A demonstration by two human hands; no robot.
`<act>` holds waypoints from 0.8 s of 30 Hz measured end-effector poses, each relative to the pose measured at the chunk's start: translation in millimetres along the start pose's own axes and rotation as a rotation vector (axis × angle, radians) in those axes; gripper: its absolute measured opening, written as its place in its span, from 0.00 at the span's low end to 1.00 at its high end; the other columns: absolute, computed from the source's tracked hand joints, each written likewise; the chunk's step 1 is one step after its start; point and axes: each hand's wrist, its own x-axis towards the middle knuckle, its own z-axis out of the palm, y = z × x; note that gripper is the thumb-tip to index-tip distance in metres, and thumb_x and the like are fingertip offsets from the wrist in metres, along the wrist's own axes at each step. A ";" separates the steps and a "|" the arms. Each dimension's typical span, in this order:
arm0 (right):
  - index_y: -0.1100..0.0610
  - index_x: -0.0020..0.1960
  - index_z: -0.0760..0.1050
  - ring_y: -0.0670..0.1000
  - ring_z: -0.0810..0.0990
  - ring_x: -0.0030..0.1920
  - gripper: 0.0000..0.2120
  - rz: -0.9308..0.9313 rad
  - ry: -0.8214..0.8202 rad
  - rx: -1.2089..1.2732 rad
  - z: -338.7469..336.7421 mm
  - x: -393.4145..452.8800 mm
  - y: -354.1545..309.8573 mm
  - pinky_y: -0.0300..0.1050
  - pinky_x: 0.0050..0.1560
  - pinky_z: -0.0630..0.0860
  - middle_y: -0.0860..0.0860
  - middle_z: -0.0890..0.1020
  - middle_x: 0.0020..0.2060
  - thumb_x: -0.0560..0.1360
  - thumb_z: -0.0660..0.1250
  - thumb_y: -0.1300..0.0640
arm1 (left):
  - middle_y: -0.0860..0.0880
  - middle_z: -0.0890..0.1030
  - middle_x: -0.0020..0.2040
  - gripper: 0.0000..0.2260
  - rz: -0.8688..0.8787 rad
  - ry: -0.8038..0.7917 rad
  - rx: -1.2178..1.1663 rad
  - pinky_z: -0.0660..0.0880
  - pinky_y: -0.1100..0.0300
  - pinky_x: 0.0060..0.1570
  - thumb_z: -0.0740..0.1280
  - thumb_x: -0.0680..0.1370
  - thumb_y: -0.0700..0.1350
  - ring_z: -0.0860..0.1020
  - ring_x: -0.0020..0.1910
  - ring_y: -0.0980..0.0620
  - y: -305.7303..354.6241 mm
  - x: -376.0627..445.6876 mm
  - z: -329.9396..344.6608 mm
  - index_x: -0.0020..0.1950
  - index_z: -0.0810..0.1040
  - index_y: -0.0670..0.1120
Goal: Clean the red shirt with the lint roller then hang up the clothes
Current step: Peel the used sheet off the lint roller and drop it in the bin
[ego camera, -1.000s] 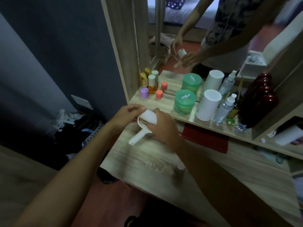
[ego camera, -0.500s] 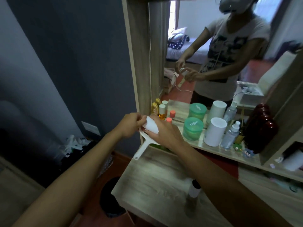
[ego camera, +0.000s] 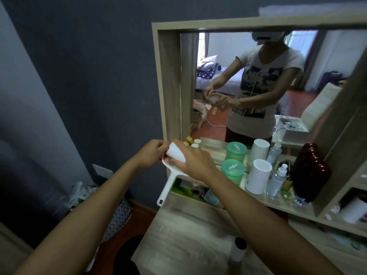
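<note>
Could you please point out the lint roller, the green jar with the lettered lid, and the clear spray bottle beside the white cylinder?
lint roller (ego camera: 168,185): head view, on its white handle.
green jar (ego camera: 232,168): head view, on its lettered lid.
spray bottle (ego camera: 275,183): head view, on its clear body.

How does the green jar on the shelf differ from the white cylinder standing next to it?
The green jar is translucent green with a printed lid; the white cylinder is plain, opaque white. The green jar is shorter and squat; the white cylinder stands taller. The green jar is nearer the right hand gripping the lint roller; the white cylinder is farther. Both stand upright on the shelf.
</note>
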 end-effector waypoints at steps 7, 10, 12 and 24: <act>0.42 0.70 0.61 0.52 0.76 0.50 0.26 0.210 0.006 0.344 0.2 2.4 -7.6 0.45 0.44 0.69 0.51 0.79 0.57 0.75 0.64 0.41 | 0.48 0.75 0.42 0.15 0.040 0.120 -0.035 0.71 0.59 0.40 0.54 0.82 0.48 0.73 0.39 0.52 0.4 11.0 5.9 0.53 0.75 0.39; 0.39 0.69 0.61 0.54 0.77 0.51 0.25 0.235 0.068 0.375 2.1 -3.1 -6.9 0.46 0.44 0.71 0.50 0.79 0.56 0.75 0.64 0.41 | 0.46 0.75 0.41 0.17 0.019 0.150 -0.183 0.72 0.55 0.42 0.55 0.82 0.52 0.74 0.38 0.51 3.0 10.1 16.1 0.51 0.73 0.38; 0.37 0.67 0.61 0.54 0.77 0.51 0.24 0.274 0.069 0.413 4.6 -8.6 -5.7 0.49 0.44 0.75 0.50 0.78 0.56 0.73 0.65 0.40 | 0.45 0.74 0.36 0.17 -0.009 0.093 -0.279 0.72 0.55 0.39 0.55 0.82 0.53 0.73 0.34 0.51 1.4 11.4 25.1 0.46 0.73 0.41; 0.54 0.60 0.69 0.49 0.72 0.24 0.14 0.696 0.146 1.594 -39.4 -7.0 -9.7 0.37 0.21 0.68 0.54 0.74 0.32 0.77 0.65 0.51 | 0.50 0.71 0.20 0.17 -0.493 0.221 -0.736 0.73 0.61 0.27 0.59 0.82 0.49 0.72 0.20 0.56 -58.6 -0.5 61.0 0.34 0.70 0.44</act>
